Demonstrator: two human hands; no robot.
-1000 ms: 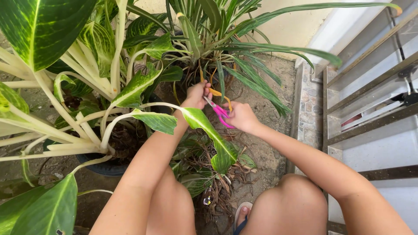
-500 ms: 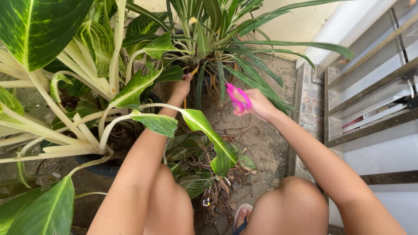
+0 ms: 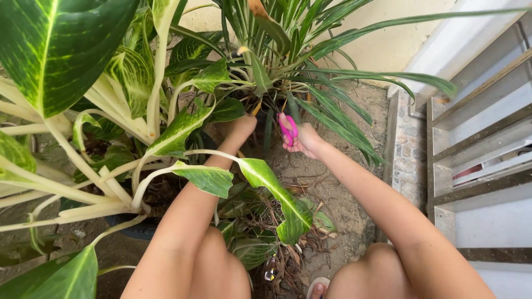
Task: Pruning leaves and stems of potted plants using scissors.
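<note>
My right hand (image 3: 303, 141) grips pink-handled scissors (image 3: 287, 130), pointed into the base of a plant with long narrow green leaves (image 3: 310, 61). My left hand (image 3: 242, 126) reaches into the same clump from the left; its fingers are hidden among the leaves, so what it holds cannot be made out. A yellowed, browning leaf (image 3: 260, 14) stands up in the clump. I am crouched, with both knees at the bottom of the view.
Large variegated green-and-cream leaves (image 3: 61, 50) with pale stalks fill the left side and arch over my left forearm. Dry brown leaf litter (image 3: 288, 260) lies on the ground between my knees. A tiled step (image 3: 407, 149) and metal railing (image 3: 476, 144) stand at right.
Both hands have moved forward and deeper into the narrow-leaved plant. The scissors went from beside my left hand to the plant's base. The camera has tilted closer.
</note>
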